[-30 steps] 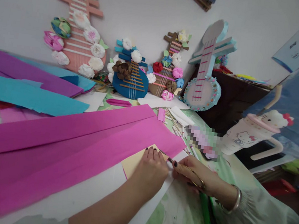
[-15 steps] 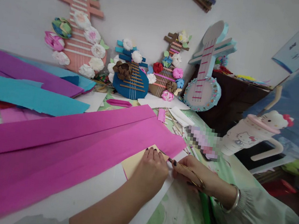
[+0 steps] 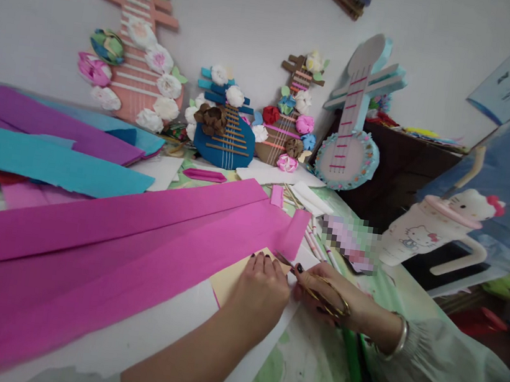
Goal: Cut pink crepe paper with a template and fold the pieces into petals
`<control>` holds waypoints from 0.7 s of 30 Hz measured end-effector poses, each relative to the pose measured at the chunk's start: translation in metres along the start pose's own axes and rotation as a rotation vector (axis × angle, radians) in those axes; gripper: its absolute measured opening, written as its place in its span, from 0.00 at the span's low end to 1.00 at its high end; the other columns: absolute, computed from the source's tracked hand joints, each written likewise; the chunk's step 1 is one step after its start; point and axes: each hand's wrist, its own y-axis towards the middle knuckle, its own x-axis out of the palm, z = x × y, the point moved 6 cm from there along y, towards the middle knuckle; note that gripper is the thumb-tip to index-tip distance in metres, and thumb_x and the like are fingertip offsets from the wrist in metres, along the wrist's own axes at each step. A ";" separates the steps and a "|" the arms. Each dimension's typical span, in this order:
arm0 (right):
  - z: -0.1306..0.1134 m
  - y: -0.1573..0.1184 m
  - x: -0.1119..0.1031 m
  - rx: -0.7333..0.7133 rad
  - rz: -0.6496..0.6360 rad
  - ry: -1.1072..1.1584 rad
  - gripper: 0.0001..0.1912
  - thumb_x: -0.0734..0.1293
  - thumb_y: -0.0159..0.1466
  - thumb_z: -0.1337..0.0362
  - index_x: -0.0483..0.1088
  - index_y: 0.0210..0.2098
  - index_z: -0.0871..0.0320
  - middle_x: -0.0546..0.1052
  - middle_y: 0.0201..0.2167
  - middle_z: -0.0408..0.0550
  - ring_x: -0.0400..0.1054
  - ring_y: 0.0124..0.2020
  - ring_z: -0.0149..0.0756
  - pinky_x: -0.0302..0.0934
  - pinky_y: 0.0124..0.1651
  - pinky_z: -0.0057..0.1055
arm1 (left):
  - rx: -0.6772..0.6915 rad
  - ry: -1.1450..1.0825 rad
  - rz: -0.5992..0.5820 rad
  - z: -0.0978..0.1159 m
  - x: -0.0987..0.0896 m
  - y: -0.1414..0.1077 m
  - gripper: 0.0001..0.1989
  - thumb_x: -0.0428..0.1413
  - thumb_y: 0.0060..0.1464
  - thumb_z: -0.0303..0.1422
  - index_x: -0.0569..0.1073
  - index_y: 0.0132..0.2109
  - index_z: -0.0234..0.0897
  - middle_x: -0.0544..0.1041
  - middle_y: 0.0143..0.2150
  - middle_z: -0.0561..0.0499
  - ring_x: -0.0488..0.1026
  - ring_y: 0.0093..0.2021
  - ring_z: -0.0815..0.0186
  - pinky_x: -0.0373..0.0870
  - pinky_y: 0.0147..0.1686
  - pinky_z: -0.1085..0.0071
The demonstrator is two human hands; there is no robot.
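Note:
My left hand (image 3: 266, 280) lies on a pale yellow piece of paper (image 3: 230, 278), fingers straight and pressing it down. Beneath that piece spreads a large sheet of magenta paper (image 3: 149, 246), partly folded over along its length. In my right hand (image 3: 324, 288) is a pair of gold-handled scissors (image 3: 330, 298). Their dark blades stand apart at the right edge of the yellow piece, just beside my left fingertips. Above the blades, a narrow flap of the magenta paper (image 3: 295, 234) stands curled up. My left thumb is hidden.
Purple paper (image 3: 57, 124) and turquoise paper (image 3: 52, 158) lie at the left. Paper instruments with flowers, such as a blue one (image 3: 224, 140), lean along the wall. Thin sticks (image 3: 318, 243), a pixelated flat object (image 3: 346, 244) and a white tumbler (image 3: 414, 231) are at the right.
The scissors' blades and handles have spread apart. The right end of the magenta paper, flat before, now curls up as a flap. My left hand stays almost in place.

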 end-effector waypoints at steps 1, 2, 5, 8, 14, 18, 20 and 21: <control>0.000 0.000 0.001 -0.001 -0.017 -0.011 0.27 0.63 0.56 0.41 0.67 0.24 0.62 0.57 0.10 0.35 0.51 0.10 0.23 0.43 0.11 0.22 | 0.001 -0.001 -0.008 0.000 0.000 0.000 0.17 0.50 0.53 0.21 0.72 0.50 0.17 0.76 0.45 0.29 0.75 0.48 0.51 0.70 0.47 0.56; 0.000 0.000 0.001 0.000 -0.025 -0.018 0.26 0.63 0.56 0.42 0.68 0.24 0.62 0.57 0.10 0.35 0.50 0.09 0.23 0.43 0.11 0.22 | 0.003 -0.006 -0.017 0.000 0.000 0.000 0.17 0.50 0.54 0.20 0.72 0.50 0.17 0.76 0.45 0.29 0.75 0.48 0.51 0.70 0.47 0.57; 0.004 -0.001 -0.003 0.036 -0.019 0.007 0.26 0.63 0.56 0.42 0.68 0.25 0.62 0.58 0.11 0.35 0.50 0.10 0.23 0.45 0.11 0.22 | 0.007 -0.027 -0.039 0.000 -0.002 0.001 0.16 0.49 0.55 0.21 0.72 0.49 0.17 0.76 0.44 0.29 0.75 0.48 0.51 0.70 0.48 0.57; 0.009 -0.003 -0.006 0.045 -0.019 0.042 0.26 0.65 0.55 0.41 0.68 0.26 0.62 0.57 0.13 0.35 0.51 0.11 0.23 0.46 0.11 0.22 | 0.014 -0.047 -0.079 0.000 -0.003 0.002 0.17 0.49 0.55 0.21 0.71 0.51 0.17 0.76 0.45 0.29 0.74 0.49 0.50 0.70 0.48 0.56; 0.001 0.002 0.001 -0.049 -0.071 -0.008 0.28 0.62 0.57 0.41 0.69 0.26 0.63 0.58 0.09 0.36 0.50 0.09 0.23 0.40 0.11 0.22 | -0.003 -0.098 -0.153 -0.002 -0.002 0.003 0.16 0.47 0.58 0.20 0.71 0.51 0.19 0.75 0.47 0.30 0.73 0.52 0.50 0.68 0.51 0.56; -0.004 0.005 0.003 -0.064 -0.056 -0.022 0.29 0.62 0.57 0.40 0.68 0.24 0.63 0.57 0.07 0.35 0.49 0.08 0.23 0.39 0.12 0.23 | -0.004 -0.114 -0.164 -0.002 -0.002 0.003 0.15 0.47 0.58 0.21 0.71 0.51 0.19 0.75 0.48 0.30 0.72 0.52 0.50 0.68 0.51 0.55; -0.005 0.005 0.003 -0.076 -0.060 -0.032 0.29 0.62 0.58 0.41 0.69 0.25 0.63 0.57 0.08 0.36 0.50 0.08 0.23 0.39 0.12 0.23 | -0.010 -0.116 -0.149 -0.003 -0.002 0.003 0.15 0.48 0.58 0.21 0.70 0.51 0.19 0.75 0.48 0.31 0.72 0.52 0.51 0.68 0.51 0.56; -0.005 0.005 0.003 -0.076 -0.062 -0.034 0.29 0.62 0.58 0.40 0.69 0.25 0.63 0.57 0.08 0.36 0.50 0.08 0.24 0.39 0.12 0.23 | -0.015 -0.117 -0.143 -0.003 -0.002 0.003 0.15 0.48 0.58 0.21 0.70 0.51 0.19 0.75 0.47 0.31 0.73 0.51 0.51 0.68 0.51 0.56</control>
